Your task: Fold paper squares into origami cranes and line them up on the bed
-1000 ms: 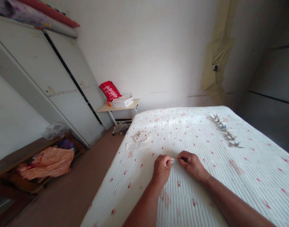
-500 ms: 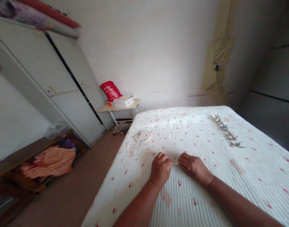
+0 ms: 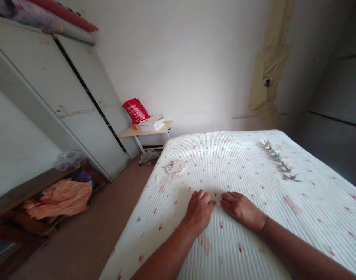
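Close together over the bed, my left hand [image 3: 199, 213] and my right hand [image 3: 242, 209] both have their fingers closed. Between their fingertips a small pale folded piece of paper [image 3: 218, 202] shows; its shape is mostly hidden. Beyond my left hand lie loose printed paper pieces [image 3: 175, 168], some square, partly overlapping. At the right of the bed stretches a row of several small folded paper figures [image 3: 283, 166], with pointed, wing-like parts. They are well apart from my hands.
The bed [image 3: 239, 249] has a white ribbed cover with red dots. A small table [image 3: 128, 133] beyond its far left corner bears a red bag [image 3: 136, 111] and a white box [image 3: 152, 124]. Along the left stand a cabinet [image 3: 70, 85] and a low shelf with an orange plastic bag [image 3: 64, 198].
My fingers have shifted slightly around the folded paper, and less of it shows between them. My right hand lies a little flatter. The loose papers and the row of figures are unchanged.
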A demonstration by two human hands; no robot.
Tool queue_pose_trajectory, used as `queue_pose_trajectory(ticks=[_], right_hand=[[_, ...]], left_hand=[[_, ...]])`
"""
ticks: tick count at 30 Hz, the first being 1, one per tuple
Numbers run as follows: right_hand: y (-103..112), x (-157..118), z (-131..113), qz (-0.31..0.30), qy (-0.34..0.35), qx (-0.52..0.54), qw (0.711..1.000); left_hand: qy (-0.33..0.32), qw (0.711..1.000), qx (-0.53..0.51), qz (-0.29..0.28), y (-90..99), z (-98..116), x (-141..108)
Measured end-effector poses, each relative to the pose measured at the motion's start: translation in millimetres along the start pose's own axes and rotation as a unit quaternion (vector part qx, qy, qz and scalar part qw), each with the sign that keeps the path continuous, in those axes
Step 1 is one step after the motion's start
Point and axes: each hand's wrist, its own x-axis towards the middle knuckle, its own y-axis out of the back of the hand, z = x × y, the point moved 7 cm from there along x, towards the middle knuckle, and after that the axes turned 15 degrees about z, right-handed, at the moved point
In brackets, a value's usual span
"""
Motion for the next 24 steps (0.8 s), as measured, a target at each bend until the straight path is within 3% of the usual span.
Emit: queue_pose_trajectory(ticks=[5,9,15,24], right_hand=[[7.8,-6.7,13.8,-0.008,-0.051,0.011,0.999],[19.8,-10.1,25.3,0.038,-0.118,0.090,0.988],[11.0,-3.1,14.1,-0.008,-0.053,0.063,0.997],[2.4,0.3,14.5,-0.050,-0.028,0.056,0.997]], left_hand=[[0.000,1.000,0.002,-0.012,-2.6,-1.1,-3.0],[0.002,1.000,0.008,-0.022,-1.4,-0.7,-4.7],[-0.001,1.000,0.010,-0.022,0.1,0.7,-4.3],[0.016,1.000,0.001,-0.022,0.6,-1.5,-4.7]])
